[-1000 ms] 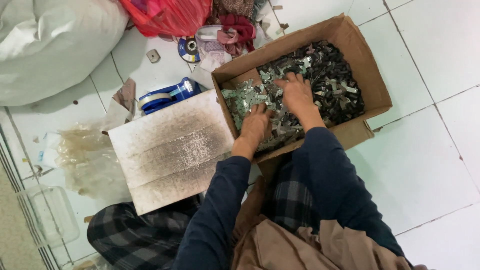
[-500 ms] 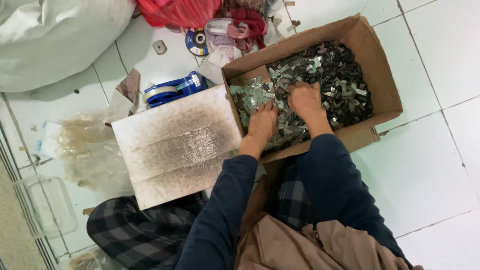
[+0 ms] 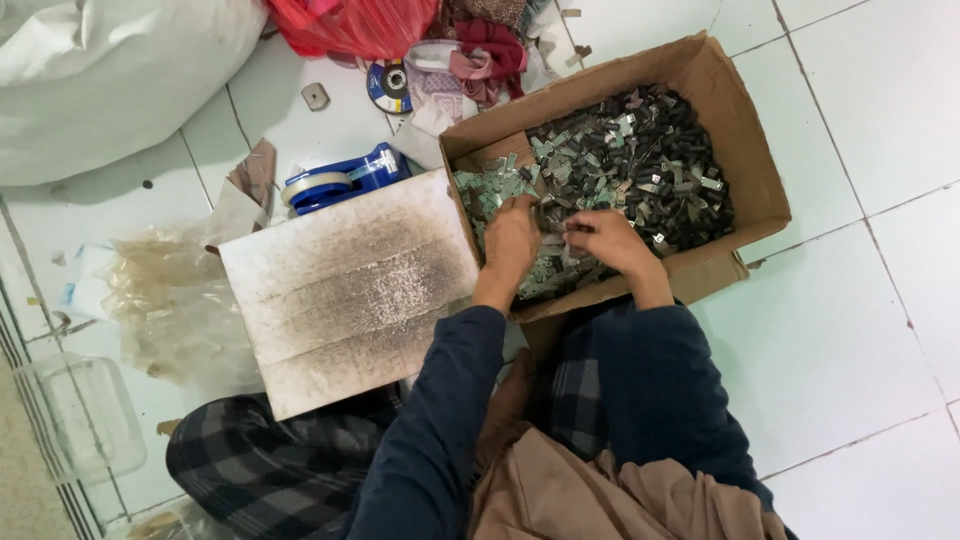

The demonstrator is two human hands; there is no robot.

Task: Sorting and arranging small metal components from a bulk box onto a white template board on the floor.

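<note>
Since earlier frame, both hands drawn nearer each other. Left hand (image 3: pixel 512 243) and right hand (image 3: pixel 605 240) curl on small metal parts (image 3: pixel 640 160) heaped in cardboard box (image 3: pixel 745 150); exact grasp unclear. Best lifting few pieces, keeping heap contained.

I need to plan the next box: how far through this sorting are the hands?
Done: a lighter heap of metal pieces lies at the cardboard box's near-left corner. In hand: left hand and right hand dig between the heaps. Left: the dark pieces fill most of it.
</note>
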